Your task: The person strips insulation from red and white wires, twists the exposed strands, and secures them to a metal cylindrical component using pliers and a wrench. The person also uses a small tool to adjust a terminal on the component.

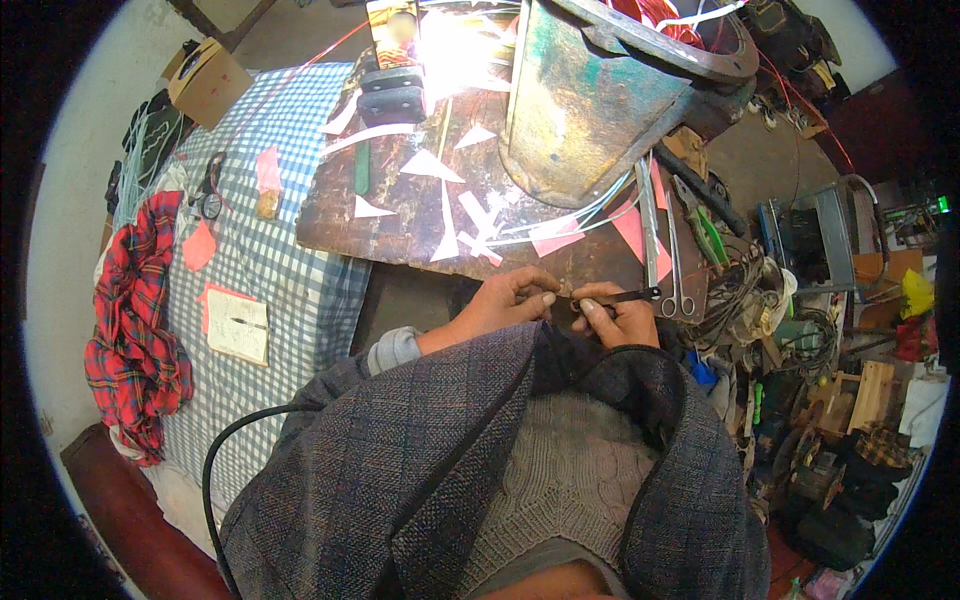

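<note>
Close in front of my body, at the table's near edge, my two hands meet fingertip to fingertip. My left hand [503, 307] is closed in a pinch, on something small and dark that I cannot make out. Thumb and fingers of my right hand [622, 318] are closed around a slim black piece [638, 295] with a rounded end, which sticks out to the right. Just right of that hand lie scissors [676, 290] with metal loops, beside a long flat metal strip [648, 225]. Pink paper [630, 235] lies partly under the strip.
A big worn metal motor housing [590, 110] with red wire windings [655, 12] stands on the dark wooden table [340, 215]. White paper scraps [432, 165] lie left of it. Green-handled pliers [712, 240] and coiled wire [735, 300] are at right. A checked bed [300, 265] holds a notebook [237, 325].
</note>
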Action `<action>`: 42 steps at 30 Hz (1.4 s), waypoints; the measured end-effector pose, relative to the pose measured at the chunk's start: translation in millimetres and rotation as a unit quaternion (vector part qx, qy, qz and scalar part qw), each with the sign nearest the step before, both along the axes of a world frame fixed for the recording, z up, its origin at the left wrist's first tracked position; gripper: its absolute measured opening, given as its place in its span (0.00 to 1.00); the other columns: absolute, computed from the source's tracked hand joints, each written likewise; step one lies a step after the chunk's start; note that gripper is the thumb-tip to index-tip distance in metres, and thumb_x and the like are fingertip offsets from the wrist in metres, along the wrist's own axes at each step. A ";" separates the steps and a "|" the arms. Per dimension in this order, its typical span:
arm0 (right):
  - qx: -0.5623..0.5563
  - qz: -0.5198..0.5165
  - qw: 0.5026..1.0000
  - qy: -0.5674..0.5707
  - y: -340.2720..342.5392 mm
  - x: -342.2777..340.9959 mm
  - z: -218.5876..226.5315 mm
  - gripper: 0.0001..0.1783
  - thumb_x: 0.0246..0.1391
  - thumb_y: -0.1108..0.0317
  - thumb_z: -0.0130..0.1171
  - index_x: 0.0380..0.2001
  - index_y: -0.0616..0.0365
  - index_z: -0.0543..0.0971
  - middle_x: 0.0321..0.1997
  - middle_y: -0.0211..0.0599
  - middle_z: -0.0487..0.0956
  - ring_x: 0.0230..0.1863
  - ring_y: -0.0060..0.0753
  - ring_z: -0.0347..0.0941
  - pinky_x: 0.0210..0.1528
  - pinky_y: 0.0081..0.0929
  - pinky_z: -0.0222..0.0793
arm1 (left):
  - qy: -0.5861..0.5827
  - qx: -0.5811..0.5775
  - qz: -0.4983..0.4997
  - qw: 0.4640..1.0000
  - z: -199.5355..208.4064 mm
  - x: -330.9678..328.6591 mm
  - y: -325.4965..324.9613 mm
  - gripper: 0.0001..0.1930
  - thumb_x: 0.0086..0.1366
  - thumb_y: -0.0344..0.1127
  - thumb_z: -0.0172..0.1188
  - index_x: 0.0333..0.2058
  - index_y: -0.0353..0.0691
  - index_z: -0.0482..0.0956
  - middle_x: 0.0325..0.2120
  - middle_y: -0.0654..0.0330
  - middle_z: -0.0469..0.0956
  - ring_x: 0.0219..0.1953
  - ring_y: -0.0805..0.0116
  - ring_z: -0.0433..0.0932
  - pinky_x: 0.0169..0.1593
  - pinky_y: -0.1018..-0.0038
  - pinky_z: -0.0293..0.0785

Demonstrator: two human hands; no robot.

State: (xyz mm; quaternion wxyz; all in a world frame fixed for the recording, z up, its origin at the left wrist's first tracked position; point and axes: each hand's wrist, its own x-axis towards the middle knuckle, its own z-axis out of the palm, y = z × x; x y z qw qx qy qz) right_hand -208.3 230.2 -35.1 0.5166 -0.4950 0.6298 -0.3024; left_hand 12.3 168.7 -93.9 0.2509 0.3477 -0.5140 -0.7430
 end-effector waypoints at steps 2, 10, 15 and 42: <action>-0.034 -0.006 0.999 -0.007 -0.2 0.6 -1.5 0.11 0.67 0.72 0.56 0.48 0.63 0.82 0.34 0.35 0.84 0.33 0.25 0.82 0.37 0.25 0.77 | 0.003 0.001 0.000 1.000 1.2 -0.5 -0.1 0.10 0.73 0.28 0.59 0.50 0.32 0.78 0.40 0.59 0.81 0.42 0.72 0.81 0.48 0.74 0.80; -0.019 0.003 1.000 -0.009 0.6 0.1 0.0 0.11 0.68 0.72 0.55 0.49 0.64 0.81 0.38 0.34 0.83 0.36 0.24 0.82 0.39 0.24 0.76 | -0.044 -0.031 -0.011 0.998 6.3 2.0 -0.9 0.09 0.73 0.28 0.59 0.47 0.30 0.80 0.36 0.59 0.81 0.39 0.72 0.82 0.46 0.74 0.79; -0.017 0.004 1.000 -0.005 0.4 0.2 -1.5 0.11 0.67 0.71 0.55 0.48 0.64 0.81 0.37 0.33 0.83 0.35 0.24 0.82 0.39 0.24 0.76 | -0.018 -0.090 -0.017 0.996 12.1 5.0 0.2 0.09 0.70 0.22 0.53 0.45 0.30 0.80 0.34 0.58 0.82 0.39 0.71 0.82 0.45 0.74 0.79; -0.026 0.013 1.000 0.003 0.9 -2.2 -4.4 0.11 0.67 0.73 0.56 0.48 0.65 0.82 0.40 0.38 0.84 0.36 0.26 0.82 0.40 0.24 0.78 | 0.064 -0.151 0.083 0.983 15.8 6.7 1.5 0.06 0.75 0.27 0.54 0.46 0.33 0.78 0.31 0.61 0.80 0.33 0.75 0.82 0.37 0.77 0.79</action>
